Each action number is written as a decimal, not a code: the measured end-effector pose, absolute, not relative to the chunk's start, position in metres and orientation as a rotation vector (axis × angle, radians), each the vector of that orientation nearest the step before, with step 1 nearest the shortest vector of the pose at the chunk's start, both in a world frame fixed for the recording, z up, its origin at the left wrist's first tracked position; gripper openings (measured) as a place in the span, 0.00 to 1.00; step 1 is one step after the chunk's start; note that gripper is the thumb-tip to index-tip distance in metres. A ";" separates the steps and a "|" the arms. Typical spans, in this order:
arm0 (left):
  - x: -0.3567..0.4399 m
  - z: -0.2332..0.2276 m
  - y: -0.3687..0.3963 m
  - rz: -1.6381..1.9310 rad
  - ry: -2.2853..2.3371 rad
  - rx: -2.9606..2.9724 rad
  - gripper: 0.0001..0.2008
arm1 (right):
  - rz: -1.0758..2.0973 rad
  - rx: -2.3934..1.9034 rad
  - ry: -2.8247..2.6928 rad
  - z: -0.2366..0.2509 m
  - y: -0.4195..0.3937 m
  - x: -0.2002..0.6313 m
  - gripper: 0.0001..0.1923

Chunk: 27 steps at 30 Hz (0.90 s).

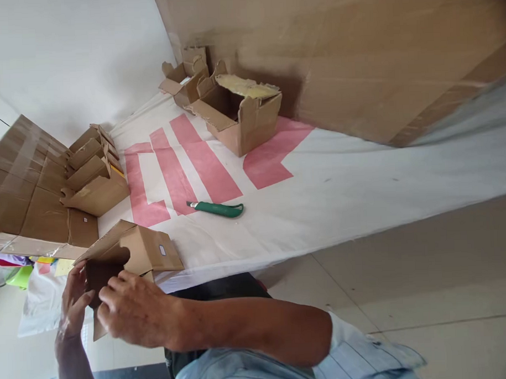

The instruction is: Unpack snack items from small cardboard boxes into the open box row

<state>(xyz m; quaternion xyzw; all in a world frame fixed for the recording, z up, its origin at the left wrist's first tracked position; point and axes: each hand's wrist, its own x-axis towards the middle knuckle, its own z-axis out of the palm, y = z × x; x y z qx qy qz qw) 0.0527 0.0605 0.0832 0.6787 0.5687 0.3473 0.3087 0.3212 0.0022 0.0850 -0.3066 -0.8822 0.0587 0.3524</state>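
- Left hand (74, 306): raised at the lower left, forearm rising from the bottom edge, fingers (82, 273) curled against the near side of the small carton (133, 252).
- Right hand (133, 312): forearm reaching in from the right across a pale blue striped sleeve (358, 354), back of hand toward the camera, fingers bent and pressed onto a carton flap; fingertips hidden behind the hand.
- Small carton: plain brown corrugated board, flaps partly folded, small white label on one face; held at the near edge of the bench (361, 191), partly overhanging it.
- Bench cover: white sheet, matte, printed with broad pink bars.
- Knife (218, 209): green handle, short pale blade, lying flat on the sheet, well apart from both hands.
- Open box (242, 115): brown, torn flap edges, yellowish contents, at the far end.
- Folded cartons (92, 173): stacked at the left beside flat taped cardboard.
- Large cardboard sheet (356, 53): blurred, cut off at the top right.
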 end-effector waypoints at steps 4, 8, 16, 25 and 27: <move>0.070 0.082 0.065 0.841 1.556 1.840 0.34 | 0.214 -0.918 -2.398 0.069 0.008 0.345 0.10; 0.085 0.081 0.057 0.783 1.591 1.969 0.31 | 0.307 -1.039 -2.466 0.061 0.009 0.362 0.12; 0.097 0.065 0.044 0.847 1.488 1.987 0.32 | 0.363 -1.020 -2.626 0.071 -0.001 0.358 0.25; 0.074 0.003 0.018 1.384 1.506 1.616 0.15 | 0.288 -1.040 -2.715 0.034 -0.002 0.373 0.30; 0.074 -0.019 0.007 1.447 1.568 1.478 0.10 | 0.311 -0.957 -2.706 0.033 0.000 0.383 0.34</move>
